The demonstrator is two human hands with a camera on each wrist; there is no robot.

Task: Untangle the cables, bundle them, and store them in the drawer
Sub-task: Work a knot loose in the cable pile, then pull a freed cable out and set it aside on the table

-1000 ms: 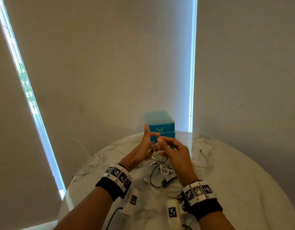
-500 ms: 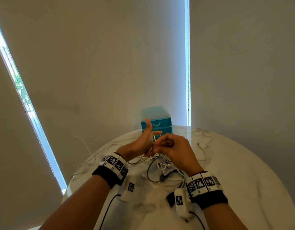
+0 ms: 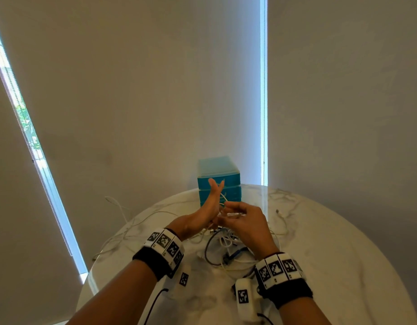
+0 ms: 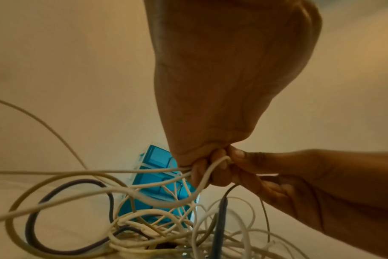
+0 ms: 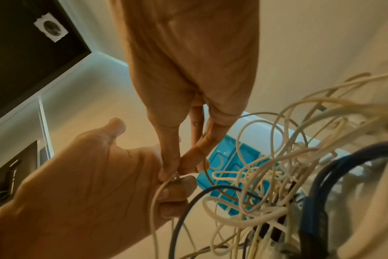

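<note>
A tangle of white cables with a dark blue one (image 3: 226,249) lies mid-table on the round marble table (image 3: 343,266). My hands meet just above it. My left hand (image 3: 213,195) has its thumb and a forefinger sticking up, while its lower fingers (image 4: 210,173) curl round a white cable (image 4: 202,180). My right hand (image 3: 227,211) pinches the same white cable (image 5: 159,189) between thumb and forefinger (image 5: 173,168), right against the left palm. Loops hang from both hands into the pile. The blue drawer unit (image 3: 218,174) stands shut behind the hands.
Loose white cable ends trail over the table's left edge (image 3: 118,207) and lie at the right (image 3: 280,214). Grey roller blinds hang close behind the table. White tagged wrist camera units (image 3: 243,296) hang under my wrists near the front.
My left forefinger has lifted off the right hand and now points up beside the thumb. Both hands stay together over the tangle, still on the white cable.
</note>
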